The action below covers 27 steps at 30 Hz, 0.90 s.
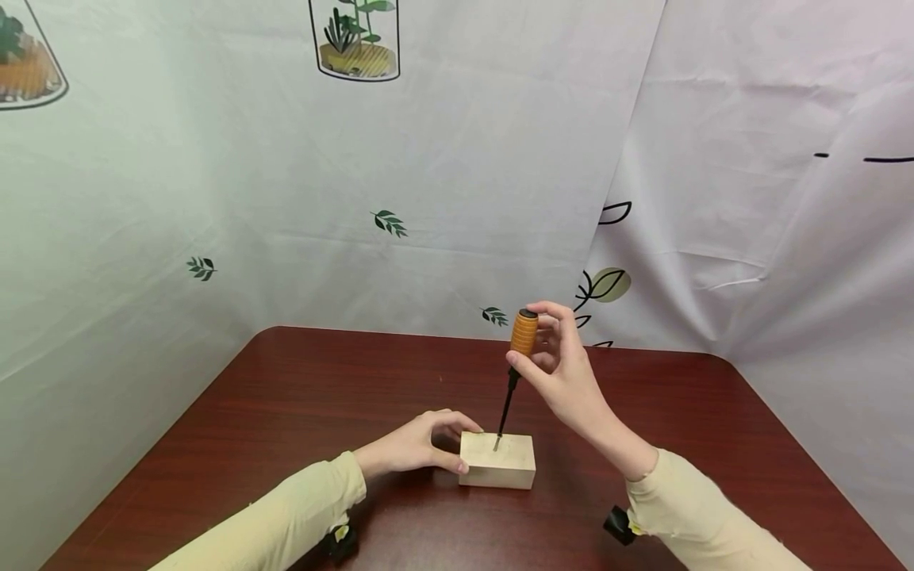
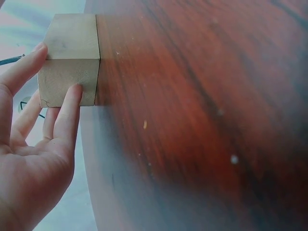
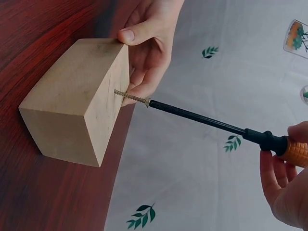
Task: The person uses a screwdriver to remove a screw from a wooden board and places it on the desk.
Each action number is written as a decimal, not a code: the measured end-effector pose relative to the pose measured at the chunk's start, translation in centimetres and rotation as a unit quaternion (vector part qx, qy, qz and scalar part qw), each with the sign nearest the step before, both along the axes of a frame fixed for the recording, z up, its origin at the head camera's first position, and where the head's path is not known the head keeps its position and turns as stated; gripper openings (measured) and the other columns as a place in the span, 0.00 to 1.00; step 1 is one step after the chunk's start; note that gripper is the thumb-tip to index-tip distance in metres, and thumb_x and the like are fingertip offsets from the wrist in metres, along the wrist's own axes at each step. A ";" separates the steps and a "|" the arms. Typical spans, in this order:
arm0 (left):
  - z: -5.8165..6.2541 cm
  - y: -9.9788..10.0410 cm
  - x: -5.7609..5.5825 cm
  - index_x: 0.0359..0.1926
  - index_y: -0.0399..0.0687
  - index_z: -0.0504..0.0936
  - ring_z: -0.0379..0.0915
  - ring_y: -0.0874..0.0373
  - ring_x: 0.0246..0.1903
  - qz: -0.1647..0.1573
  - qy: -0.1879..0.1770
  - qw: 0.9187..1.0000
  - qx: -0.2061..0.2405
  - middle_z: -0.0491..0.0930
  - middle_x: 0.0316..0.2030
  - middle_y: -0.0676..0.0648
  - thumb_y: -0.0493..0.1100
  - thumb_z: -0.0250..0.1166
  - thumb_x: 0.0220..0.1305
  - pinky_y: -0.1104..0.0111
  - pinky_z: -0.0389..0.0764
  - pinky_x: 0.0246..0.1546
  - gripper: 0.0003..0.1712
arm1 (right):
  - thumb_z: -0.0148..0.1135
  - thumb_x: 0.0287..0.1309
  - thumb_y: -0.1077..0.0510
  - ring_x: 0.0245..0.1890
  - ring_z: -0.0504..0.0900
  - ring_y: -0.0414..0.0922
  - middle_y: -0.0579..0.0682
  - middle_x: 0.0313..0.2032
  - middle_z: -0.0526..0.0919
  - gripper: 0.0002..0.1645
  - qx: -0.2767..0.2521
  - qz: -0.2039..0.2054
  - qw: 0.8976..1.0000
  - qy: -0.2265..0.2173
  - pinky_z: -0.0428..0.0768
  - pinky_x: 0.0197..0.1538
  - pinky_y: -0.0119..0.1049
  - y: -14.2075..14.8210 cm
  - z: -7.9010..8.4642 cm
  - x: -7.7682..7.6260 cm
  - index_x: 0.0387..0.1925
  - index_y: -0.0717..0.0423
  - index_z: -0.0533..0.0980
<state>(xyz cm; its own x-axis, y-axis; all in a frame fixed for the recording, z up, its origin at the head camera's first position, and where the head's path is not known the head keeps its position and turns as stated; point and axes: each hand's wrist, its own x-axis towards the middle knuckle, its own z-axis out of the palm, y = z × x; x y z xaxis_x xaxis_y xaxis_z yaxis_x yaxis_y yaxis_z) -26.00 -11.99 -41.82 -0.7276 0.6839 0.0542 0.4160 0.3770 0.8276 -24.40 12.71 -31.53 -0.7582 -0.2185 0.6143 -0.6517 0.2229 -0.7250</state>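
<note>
A pale wooden block lies on the table, and my left hand grips its left end between thumb and fingers. In the left wrist view the thumb and a fingertip touch the block. From the block's top face stands a screw, its threads partly showing. The black shaft of a screwdriver meets the screw head. Above the block my right hand holds the screwdriver's ribbed orange handle, thumb on one side and fingers on the other. The screwdriver leans slightly to the right in the head view.
The dark red wooden table has rounded far corners. A whitish curtain with printed leaves and jars hangs behind and beside it. Small light specks lie on the tabletop in the left wrist view.
</note>
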 end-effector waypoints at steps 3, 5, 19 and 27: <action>0.0 0.0 0.1 0.58 0.59 0.79 0.77 0.63 0.50 0.002 -0.002 1.000 -0.002 0.80 0.55 0.53 0.48 0.75 0.56 0.68 0.75 0.55 0.28 | 0.63 0.62 0.68 0.49 0.78 0.39 0.54 0.55 0.71 0.38 -0.005 0.006 1.000 -0.002 0.83 0.45 0.29 0.0 -0.1 0.1 0.68 0.48 0.59; 0.0 0.0 0.1 0.58 0.58 0.79 0.77 0.63 0.50 0.001 -0.001 1.000 -0.001 0.80 0.55 0.52 0.47 0.75 0.56 0.68 0.75 0.55 0.28 | 0.59 0.63 0.70 0.50 0.78 0.39 0.55 0.56 0.69 0.38 -0.007 0.008 1.000 -0.007 0.82 0.47 0.29 0.0 -0.1 0.1 0.70 0.47 0.58; -0.1 0.0 0.0 0.58 0.57 0.79 0.78 0.63 0.50 0.002 -0.001 1.000 0.003 0.80 0.55 0.52 0.47 0.75 0.56 0.69 0.76 0.55 0.28 | 0.64 0.63 0.64 0.46 0.81 0.37 0.58 0.54 0.74 0.41 0.005 -0.001 1.000 0.002 0.83 0.47 0.29 0.0 -0.3 0.1 0.72 0.39 0.59; 0.0 0.0 0.0 0.58 0.60 0.79 0.78 0.61 0.51 0.007 -0.012 1.000 -0.001 0.79 0.55 0.53 0.47 0.74 0.56 0.66 0.76 0.55 0.28 | 0.63 0.63 0.65 0.44 0.83 0.38 0.57 0.52 0.76 0.43 0.009 -0.006 1.000 0.016 0.83 0.47 0.28 0.1 0.0 0.2 0.74 0.37 0.59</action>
